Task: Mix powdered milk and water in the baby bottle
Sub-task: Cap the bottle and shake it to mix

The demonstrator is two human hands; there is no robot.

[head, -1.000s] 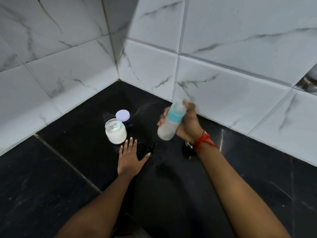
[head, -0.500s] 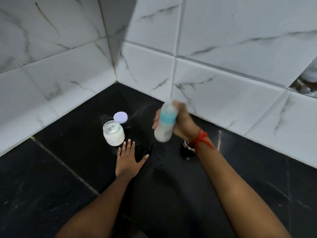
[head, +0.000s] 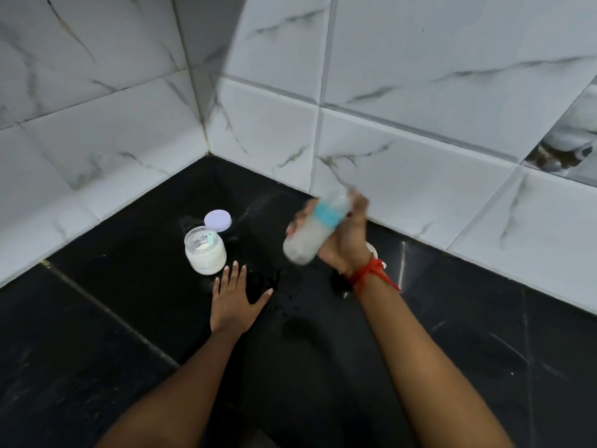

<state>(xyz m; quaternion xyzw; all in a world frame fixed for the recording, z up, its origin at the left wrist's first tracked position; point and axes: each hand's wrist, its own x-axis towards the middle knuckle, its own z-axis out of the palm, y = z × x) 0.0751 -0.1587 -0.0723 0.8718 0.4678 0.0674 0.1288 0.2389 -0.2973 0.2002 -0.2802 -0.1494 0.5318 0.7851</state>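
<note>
Motion-blurred baby bottle (head: 315, 226) (teat indistinct)

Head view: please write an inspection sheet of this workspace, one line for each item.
Surface: black stone counter, droplets near the middle.
Job's things: baby bottle, blurred, tilted, milky inside; open powder jar upright; its lid lies behind it.
Clutter: small dark object, mostly hidden under the right wrist.
Grippers: right hand shut on the bottle; left hand flat on the counter, fingers near the jar.
Cables: nothing seen.
Surroundings: white marble-look wall tiles form a corner.
</note>
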